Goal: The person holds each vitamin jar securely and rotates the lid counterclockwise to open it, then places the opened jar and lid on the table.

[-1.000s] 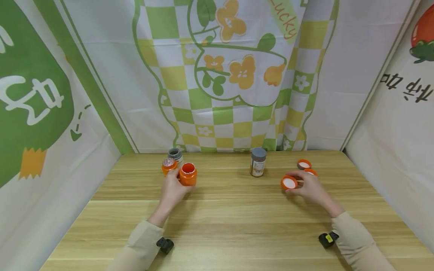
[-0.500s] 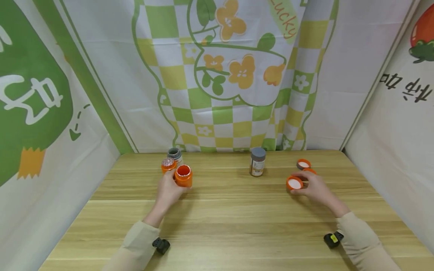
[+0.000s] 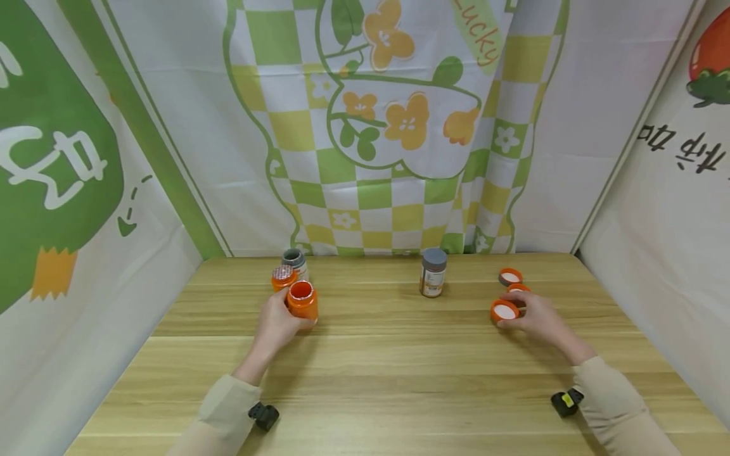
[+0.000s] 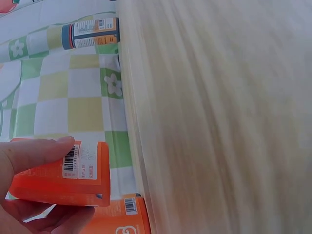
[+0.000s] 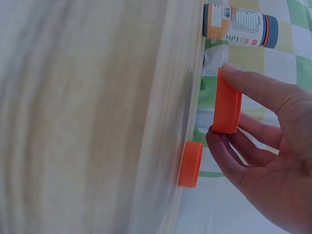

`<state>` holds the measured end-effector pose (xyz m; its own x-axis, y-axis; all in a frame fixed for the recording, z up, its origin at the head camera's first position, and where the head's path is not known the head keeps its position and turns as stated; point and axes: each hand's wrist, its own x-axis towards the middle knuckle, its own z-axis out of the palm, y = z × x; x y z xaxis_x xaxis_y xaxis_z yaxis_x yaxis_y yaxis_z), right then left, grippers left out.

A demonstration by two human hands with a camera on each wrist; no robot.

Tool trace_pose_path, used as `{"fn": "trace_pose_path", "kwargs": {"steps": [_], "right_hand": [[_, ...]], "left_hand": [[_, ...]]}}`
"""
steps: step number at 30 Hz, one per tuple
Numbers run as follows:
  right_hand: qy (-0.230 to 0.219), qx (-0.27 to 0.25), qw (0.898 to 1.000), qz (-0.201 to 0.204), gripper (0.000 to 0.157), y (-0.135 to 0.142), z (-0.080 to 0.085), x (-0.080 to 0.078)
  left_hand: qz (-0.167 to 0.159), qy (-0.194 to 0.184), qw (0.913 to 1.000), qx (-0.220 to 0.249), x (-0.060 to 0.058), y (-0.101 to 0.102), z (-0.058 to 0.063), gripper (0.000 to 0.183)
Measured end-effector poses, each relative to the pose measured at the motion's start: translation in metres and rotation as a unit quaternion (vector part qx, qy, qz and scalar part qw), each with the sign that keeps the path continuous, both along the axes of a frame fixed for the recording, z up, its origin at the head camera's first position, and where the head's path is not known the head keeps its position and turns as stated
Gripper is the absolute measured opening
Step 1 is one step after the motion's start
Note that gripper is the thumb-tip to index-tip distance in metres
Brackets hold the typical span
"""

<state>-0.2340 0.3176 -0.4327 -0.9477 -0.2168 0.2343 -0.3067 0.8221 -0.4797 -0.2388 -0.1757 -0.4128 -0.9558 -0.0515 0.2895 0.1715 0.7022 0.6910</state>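
Head view: reading the tabletop (image 3: 393, 380) as a clock face, I see the left hand (image 3: 276, 322) curled round an open orange jar (image 3: 303, 305) at ten o'clock, while the right hand (image 3: 537, 316) pinches an orange lid (image 3: 505, 311) at two, both apparently raised off the wood. Just beyond the held jar stand a patterned-top orange jar (image 3: 283, 275) and an uncovered grey jar (image 3: 294, 258). With a second orange lid (image 3: 518, 289) and a grey-sided lid (image 3: 510, 277) lying past the right hand, I judge three jars uncapped, leaving the grey-capped jar (image 3: 433, 273), between twelve and one, closed.
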Motion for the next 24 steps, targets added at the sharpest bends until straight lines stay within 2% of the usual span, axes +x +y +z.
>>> {"fn": "trace_pose_path", "kwargs": {"steps": [11,24], "right_hand": [[-0.010,0.035,0.999,-0.032,0.059,0.008,0.004,0.000],[-0.017,0.051,0.998,-0.045,0.058,0.014,0.006,0.000]], "left_hand": [[0.003,-0.015,0.9998,-0.015,0.001,-0.007,0.000,0.058],[0.004,-0.026,0.9993,-0.027,0.000,-0.015,0.000,0.057]]}}
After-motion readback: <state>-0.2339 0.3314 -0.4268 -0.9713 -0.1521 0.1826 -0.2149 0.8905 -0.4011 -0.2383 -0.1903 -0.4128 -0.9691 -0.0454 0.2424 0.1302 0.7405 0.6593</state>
